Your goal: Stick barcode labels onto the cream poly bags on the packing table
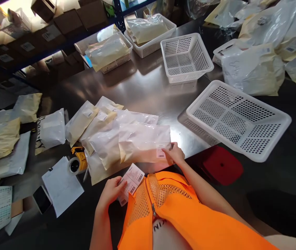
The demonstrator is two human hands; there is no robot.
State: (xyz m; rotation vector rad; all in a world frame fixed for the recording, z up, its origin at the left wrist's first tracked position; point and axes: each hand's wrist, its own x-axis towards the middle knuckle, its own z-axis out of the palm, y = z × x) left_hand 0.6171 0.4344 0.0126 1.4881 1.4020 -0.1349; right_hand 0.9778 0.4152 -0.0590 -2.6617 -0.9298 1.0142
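My left hand [114, 190] is closed on a sheet of white barcode labels [133, 177], held in front of the orange vest. My right hand [174, 153] rests at the right end of a packaged bag [142, 137], a white and cream pouch in clear plastic. Its outstretched index finger touches a small barcode label [161, 151] on that bag; the other fingers are partly hidden. Beneath and left of this bag, several similar bags [102, 142] overlap in a pile on the metal table [93, 88].
At right, an empty white basket [261, 104] juts over the table edge above a red stool [222, 165]. Another white basket [187, 55] stands behind. Left of the pile lie a yellow tape dispenser [80, 159], papers [62, 187] and a phone [42, 199]. More bags [252, 69] crowd the far right.
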